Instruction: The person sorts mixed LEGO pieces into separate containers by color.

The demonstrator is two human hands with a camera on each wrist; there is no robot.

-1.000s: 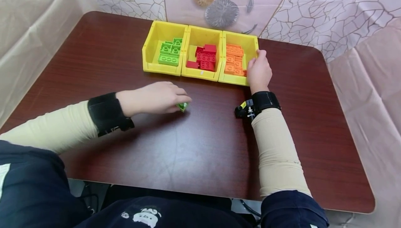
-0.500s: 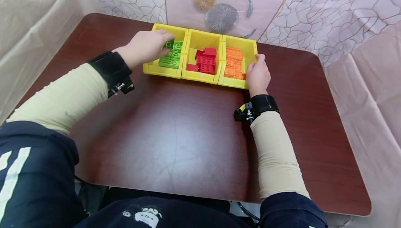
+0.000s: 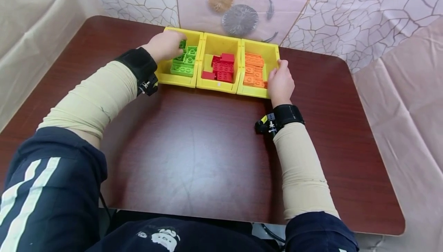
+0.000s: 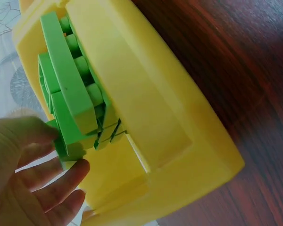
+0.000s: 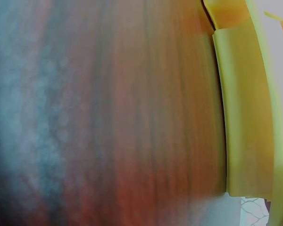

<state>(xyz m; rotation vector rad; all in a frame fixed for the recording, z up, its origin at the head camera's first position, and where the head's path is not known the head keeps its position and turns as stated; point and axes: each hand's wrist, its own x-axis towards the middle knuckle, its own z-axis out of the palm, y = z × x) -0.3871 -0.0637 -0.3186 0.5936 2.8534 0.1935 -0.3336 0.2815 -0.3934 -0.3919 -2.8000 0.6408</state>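
Observation:
Three yellow bins stand in a row at the table's far side. The left bin holds green bricks, the middle bin red bricks, the right bin orange bricks. My left hand reaches into the left bin. In the left wrist view that hand pinches a small green brick against the green pile inside the bin. My right hand grips the right bin's right wall. The right wrist view shows only a blurred bin wall.
The dark wood table stretches from the bins to its near edge. A patterned cloth wall rises right behind the bins, and cloth hangs along both sides of the table.
My left hand lifted a small green brick from the middle of the table and carried it into the left bin. My right hand stayed on the right bin.

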